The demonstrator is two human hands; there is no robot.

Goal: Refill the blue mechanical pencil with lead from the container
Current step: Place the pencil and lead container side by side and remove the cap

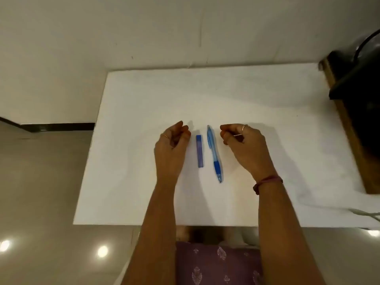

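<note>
White table (133, 140) set against a pale wall, a dark bulky object (357, 83) on a wooden surface at the far right edge. Near the middle of the table, two blue items lying side by side, apart, both running near to far: lead container (199, 151), a flat rectangular case, on the left; blue mechanical pencil (214, 154) on the right, darker grip toward the near end, tip pointing near. Left hand (171, 149) just left of the container, not touching it, fingers loosely curled inward, grasping nothing visible, a ring on one finger. Right hand (244, 147) just right of the pencil's far end, apart from it, fingers curled toward the palm with fingertips close together; something thin and pale across the fingers, too small to tell whether held. Ring on a right finger, reddish thread band (267, 182) at the right wrist. Both forearms reaching in from the near edge, over purple patterned clothing (216, 264). Glossy floor (41, 192) to the left.
</note>
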